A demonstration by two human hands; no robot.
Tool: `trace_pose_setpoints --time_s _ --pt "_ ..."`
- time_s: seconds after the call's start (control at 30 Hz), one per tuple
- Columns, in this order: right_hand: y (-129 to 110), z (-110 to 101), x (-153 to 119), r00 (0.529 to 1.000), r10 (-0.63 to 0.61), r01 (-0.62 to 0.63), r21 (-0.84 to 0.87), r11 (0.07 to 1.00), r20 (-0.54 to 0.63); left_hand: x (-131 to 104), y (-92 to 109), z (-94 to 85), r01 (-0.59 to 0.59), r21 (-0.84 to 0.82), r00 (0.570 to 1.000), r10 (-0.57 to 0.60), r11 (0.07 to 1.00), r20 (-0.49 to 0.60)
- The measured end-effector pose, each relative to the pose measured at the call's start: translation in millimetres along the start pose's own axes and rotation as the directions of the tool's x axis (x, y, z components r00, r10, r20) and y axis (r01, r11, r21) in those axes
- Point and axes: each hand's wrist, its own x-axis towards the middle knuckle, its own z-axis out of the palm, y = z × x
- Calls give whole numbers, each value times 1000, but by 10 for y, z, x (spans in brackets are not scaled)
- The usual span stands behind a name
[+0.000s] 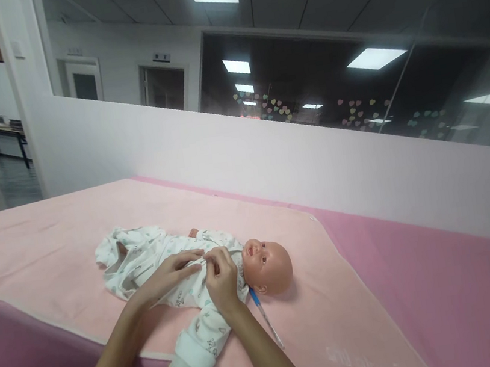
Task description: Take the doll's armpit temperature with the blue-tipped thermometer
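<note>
A baby doll (pixel 268 266) lies on its back on a pink padded surface, its bald head toward the right. It wears a white printed outfit (pixel 187 292), loose and rumpled at the leg end. My left hand (pixel 173 274) rests on the doll's chest with its fingers stretched out. Just right of it, near the neck, my right hand (pixel 221 272) has its fingers curled in a pinch at the front of the outfit; what lies between the fingertips is too small to make out. A thermometer with a blue end (pixel 266 317) lies beside the doll's neck.
The pink mat (pixel 345 315) covers a raised table. Behind it runs a white low wall (pixel 269 162) topped by a glass window with heart stickers. At the far left, a doorway shows a desk (pixel 2 128) in another room.
</note>
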Motion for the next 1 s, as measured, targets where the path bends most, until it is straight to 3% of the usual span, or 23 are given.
trace_pose_setpoints --time_s 0.47,1.0 --pt "-10 -25 -2 999 15 -13 -54 998 34 -19 -42 -18 -51 -62 997 54 997 47" --pt "20 -9 12 999 -14 16 -60 998 36 -20 -148 -11 -66 21 998 66 998 25"
